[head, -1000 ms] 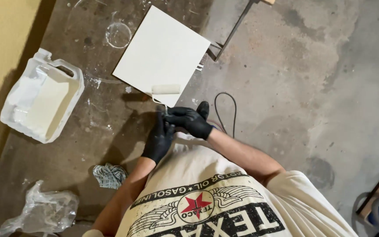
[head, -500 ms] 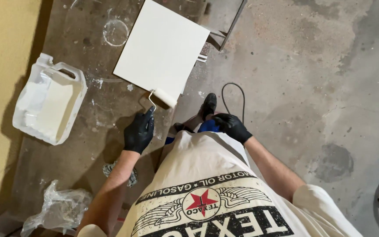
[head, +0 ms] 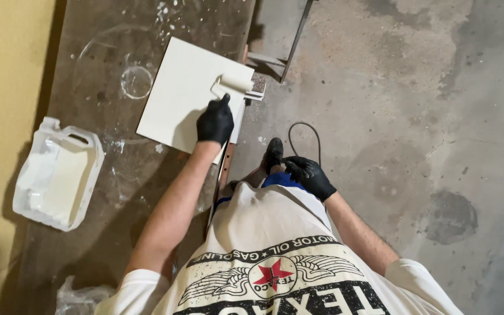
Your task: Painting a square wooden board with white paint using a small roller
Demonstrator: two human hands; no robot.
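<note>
The square white panel (head: pixel 182 96) lies flat on the dark, paint-spattered workbench (head: pixel 112 175), its near right corner over the bench edge. On its far right corner rests the small paint roller (head: pixel 235 83), a short cream sleeve on a thin wire frame.

My left hand (head: pixel 215 121), in a black glove, is closed fully around the roller's handle; the handle itself is hidden inside the fist. My right hand (head: pixel 309 175), also gloved, hangs loosely curled at my thigh and has hold of nothing that I can see.

To roll well, I judge that pressure should be light and even, strokes parallel and overlapping, and the sleeve kept square to the panel so no ridge forms at the edge.

The panel surface reads smooth and matte. Left of it, a dried paint ring (head: pixel 136 82) marks the bench. Nearer me lies a translucent plastic jug (head: pixel 58 172), cut open on its side as a tray. The concrete floor (head: pixel 415 116) is rough and stained, with a black cable (head: pixel 304 131) looped on it.
</note>
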